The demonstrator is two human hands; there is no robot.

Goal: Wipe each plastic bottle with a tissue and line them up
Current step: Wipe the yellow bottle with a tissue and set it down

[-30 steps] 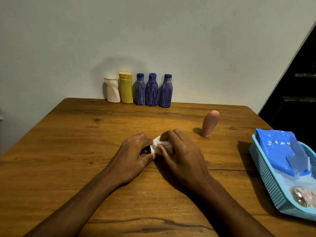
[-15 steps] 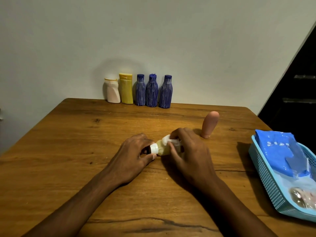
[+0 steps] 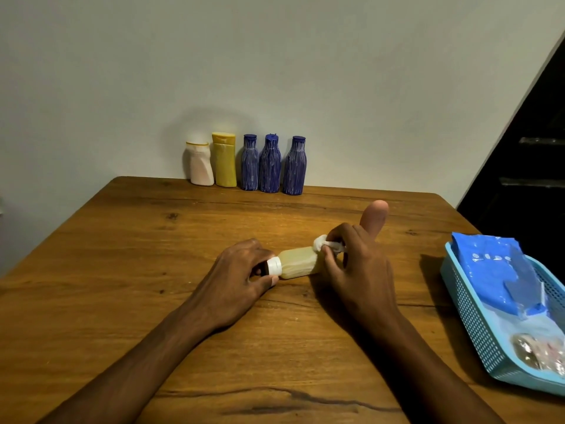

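head view: 1 pale yellowish bottle (image 3: 298, 264) lies on its side mid-table (image 3: 122, 270). left hand (image 3: 235, 281) grips its white cap end; right hand (image 3: 356, 264) pinches 1 crumpled tissue (image 3: 325, 243) against the bottle's base end. 5 bottles upright in a row at the far edge by the wall: 1 white (image 3: 200, 163), 1 yellow (image 3: 224, 159), 3 blue (image 3: 270, 163). 1 pink bottle (image 3: 374, 217) stands just behind the right hand. 1 blue basket (image 3: 467, 313) at right w/ 1 blue pack (image 3: 492, 270) in it.

A wooden table (image 3: 122, 270) carries five upright bottles (image 3: 270, 163) (far edge) and a blue basket (image 3: 467, 319).
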